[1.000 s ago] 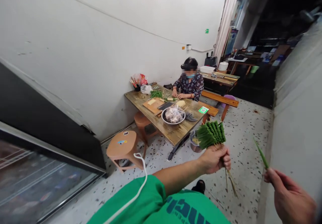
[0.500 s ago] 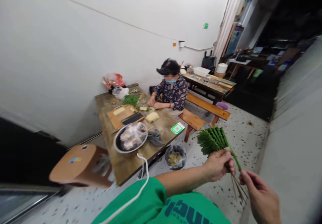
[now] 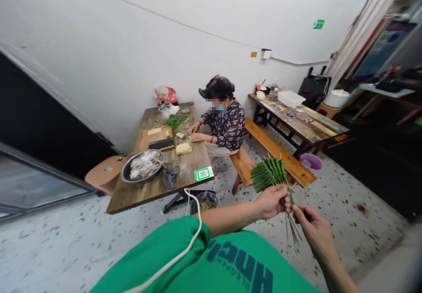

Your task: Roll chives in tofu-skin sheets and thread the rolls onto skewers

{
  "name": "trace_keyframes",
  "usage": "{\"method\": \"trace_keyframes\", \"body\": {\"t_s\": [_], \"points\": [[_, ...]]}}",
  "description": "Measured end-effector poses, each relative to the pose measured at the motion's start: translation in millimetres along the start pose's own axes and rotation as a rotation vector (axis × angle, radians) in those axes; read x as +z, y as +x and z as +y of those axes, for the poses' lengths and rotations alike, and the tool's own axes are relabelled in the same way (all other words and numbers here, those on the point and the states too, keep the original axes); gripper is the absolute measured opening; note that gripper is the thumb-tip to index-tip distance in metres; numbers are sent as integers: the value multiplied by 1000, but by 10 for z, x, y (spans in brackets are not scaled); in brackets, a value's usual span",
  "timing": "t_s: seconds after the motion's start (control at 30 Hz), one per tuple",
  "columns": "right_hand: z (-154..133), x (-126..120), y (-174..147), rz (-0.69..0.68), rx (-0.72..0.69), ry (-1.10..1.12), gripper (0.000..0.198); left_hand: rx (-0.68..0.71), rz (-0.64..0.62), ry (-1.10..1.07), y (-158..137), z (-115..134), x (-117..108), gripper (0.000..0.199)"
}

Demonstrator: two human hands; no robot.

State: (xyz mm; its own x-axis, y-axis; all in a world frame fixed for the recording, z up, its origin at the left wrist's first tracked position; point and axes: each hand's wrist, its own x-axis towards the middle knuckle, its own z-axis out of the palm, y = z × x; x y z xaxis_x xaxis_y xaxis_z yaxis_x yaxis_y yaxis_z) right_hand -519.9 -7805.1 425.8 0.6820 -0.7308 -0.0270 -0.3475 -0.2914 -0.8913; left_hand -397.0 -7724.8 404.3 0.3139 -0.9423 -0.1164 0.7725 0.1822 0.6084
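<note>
My left hand [image 3: 274, 201] is closed around the thin wooden sticks of several skewers [image 3: 267, 174]. Rows of cut green vegetable pieces, lined up side by side, fill the skewers' upper ends, and the bare sticks fan out below the hand. A long green stalk [image 3: 291, 195] runs down the right edge of the bundle. Its lower end is pinched between the thumb and fingers of my right hand [image 3: 311, 222], just right of and below the left. The exact kind of vegetable is too small to tell.
Left, a wooden table [image 3: 138, 196] bears a metal bowl [image 3: 125, 174] of bagged food, a cutting board [image 3: 145, 140] and greens [image 3: 175, 121]. A co-worker [image 3: 227, 126] sits behind it, hands on food. A bench [image 3: 280, 152], a second table [image 3: 316, 124] and a purple basin [image 3: 311, 162] stand right.
The view has turned, so the tables and co-worker sit differently in it. Both hands keep their hold on the skewers and the stalk, and the right hand's pinch is now nearer the left hand.
</note>
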Motion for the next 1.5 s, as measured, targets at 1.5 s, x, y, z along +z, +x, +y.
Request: {"method": "trace_keyframes", "body": {"t_s": [1.5], "points": [[2493, -3460, 7906, -836, 264, 96, 71, 487, 681, -19, 6568, 154, 755, 41]]}}
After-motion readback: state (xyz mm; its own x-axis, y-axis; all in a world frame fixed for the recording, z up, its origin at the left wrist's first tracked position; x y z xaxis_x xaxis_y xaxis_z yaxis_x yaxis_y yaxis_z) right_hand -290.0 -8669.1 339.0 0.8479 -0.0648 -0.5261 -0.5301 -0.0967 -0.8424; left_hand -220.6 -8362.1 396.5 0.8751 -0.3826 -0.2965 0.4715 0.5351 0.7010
